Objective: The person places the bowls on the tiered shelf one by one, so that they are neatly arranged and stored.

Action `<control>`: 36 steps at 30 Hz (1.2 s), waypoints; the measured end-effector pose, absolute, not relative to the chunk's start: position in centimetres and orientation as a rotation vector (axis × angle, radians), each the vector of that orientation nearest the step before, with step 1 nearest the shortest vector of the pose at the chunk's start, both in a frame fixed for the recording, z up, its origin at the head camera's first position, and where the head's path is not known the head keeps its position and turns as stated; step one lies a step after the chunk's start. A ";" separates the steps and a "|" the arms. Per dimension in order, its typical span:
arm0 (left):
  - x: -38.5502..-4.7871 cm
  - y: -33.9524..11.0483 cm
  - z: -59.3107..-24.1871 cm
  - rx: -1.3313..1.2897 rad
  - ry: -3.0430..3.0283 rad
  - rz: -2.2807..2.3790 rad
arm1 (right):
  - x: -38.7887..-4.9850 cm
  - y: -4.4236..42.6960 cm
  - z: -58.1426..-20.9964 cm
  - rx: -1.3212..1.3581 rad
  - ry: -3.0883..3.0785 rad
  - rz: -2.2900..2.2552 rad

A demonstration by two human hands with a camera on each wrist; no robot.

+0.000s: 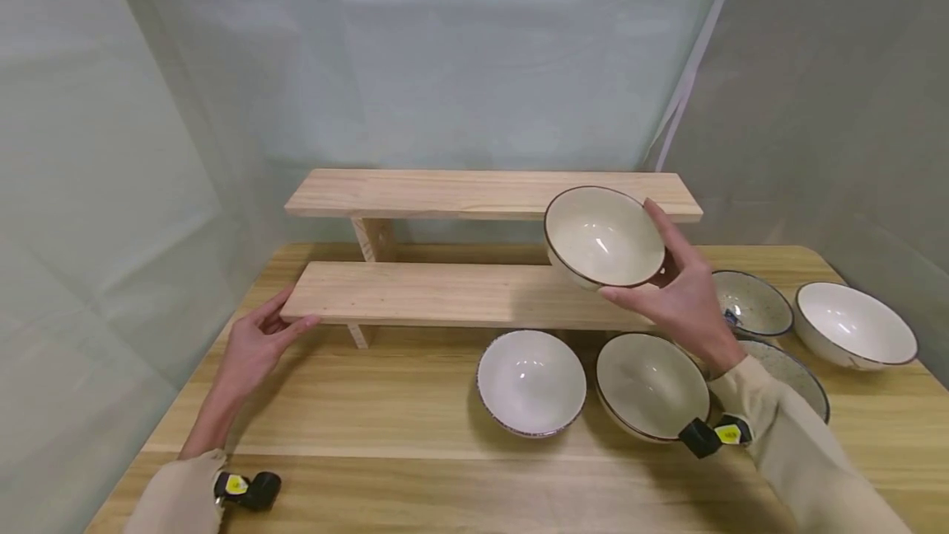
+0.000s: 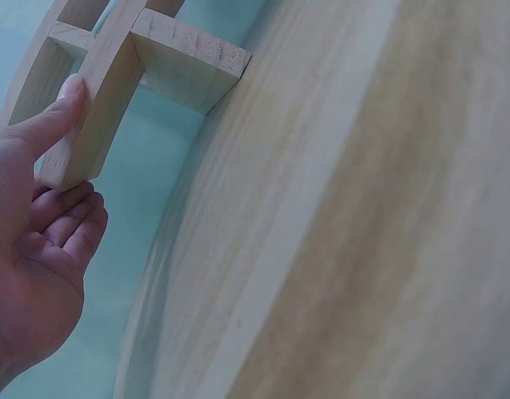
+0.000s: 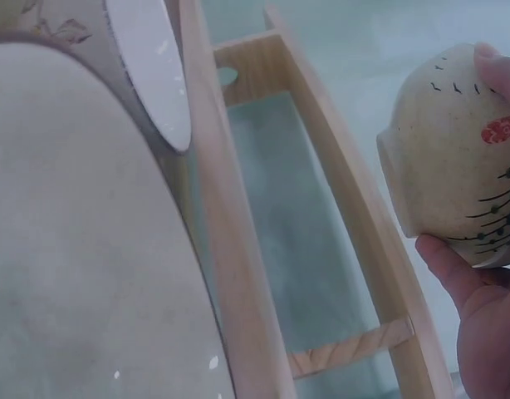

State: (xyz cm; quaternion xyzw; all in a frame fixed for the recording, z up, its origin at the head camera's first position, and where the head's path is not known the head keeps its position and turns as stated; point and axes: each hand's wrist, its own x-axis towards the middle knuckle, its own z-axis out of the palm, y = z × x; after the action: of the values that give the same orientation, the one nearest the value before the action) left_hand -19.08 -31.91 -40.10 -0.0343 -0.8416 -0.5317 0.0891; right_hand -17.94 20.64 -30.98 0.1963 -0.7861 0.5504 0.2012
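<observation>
A cream bowl with a dark rim is held in the air by my right hand, in front of the upper shelf board and above the lower one. The right wrist view shows the outside of this bowl, with a red mark and dark drawn lines, between the thumb and fingers of that hand. My left hand grips the left end of the lower board. In the left wrist view that hand has its thumb on one face of the board and its fingers under the end.
On the wooden table, a white bowl and a cream bowl stand before the shelf. Further right are a speckled bowl, a white bowl and another bowl partly behind my right forearm. Pale sheets hang behind.
</observation>
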 end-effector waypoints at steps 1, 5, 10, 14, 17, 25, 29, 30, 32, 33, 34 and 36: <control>-19.1 -31.9 -40.1 -0.102 -2.500 -1.588 | -18.1 20.5 -30.9 0.548 -2.200 1.541; -19.1 -31.9 -40.0 -0.104 -2.503 -1.584 | -18.6 19.7 -30.8 0.545 -2.210 1.560; -19.1 -32.0 -40.0 -0.107 -2.507 -1.581 | -19.4 18.7 -30.5 0.579 -2.192 1.623; -19.1 -32.1 -40.0 -0.099 -2.509 -1.573 | -20.2 17.8 -30.2 0.606 -2.169 1.639; -19.0 -32.1 -40.0 -0.097 -2.515 -1.563 | -20.7 17.1 -30.1 0.620 -2.157 1.642; -19.0 -32.1 -40.1 -0.097 -2.510 -1.574 | -22.0 15.4 -29.5 0.634 -2.127 1.679; -18.9 -32.1 -40.1 -0.097 -2.500 -1.588 | -22.5 14.4 -29.2 0.605 -2.141 1.684; -19.0 -32.1 -40.1 -0.097 -2.498 -1.592 | -22.6 14.2 -29.1 0.598 -2.151 1.683; -19.0 -32.1 -40.1 -0.094 -2.499 -1.594 | -22.8 13.7 -28.9 0.574 -2.171 1.681; -18.9 -32.1 -40.1 -0.091 -2.500 -1.590 | -22.9 13.5 -28.8 0.567 -2.176 1.691; -18.9 -32.1 -40.1 -0.089 -2.503 -1.588 | -23.1 13.2 -28.8 0.563 -2.180 1.699; -18.9 -32.1 -40.0 -0.084 -2.509 -1.579 | -23.3 12.8 -28.6 0.556 -2.187 1.712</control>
State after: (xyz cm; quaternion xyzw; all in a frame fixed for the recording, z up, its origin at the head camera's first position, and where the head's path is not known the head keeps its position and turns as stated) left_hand -18.86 -32.06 -40.03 -0.0284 -0.8426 -0.5305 0.0879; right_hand -23.30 12.81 -28.64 0.1939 -0.7630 0.5972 0.1538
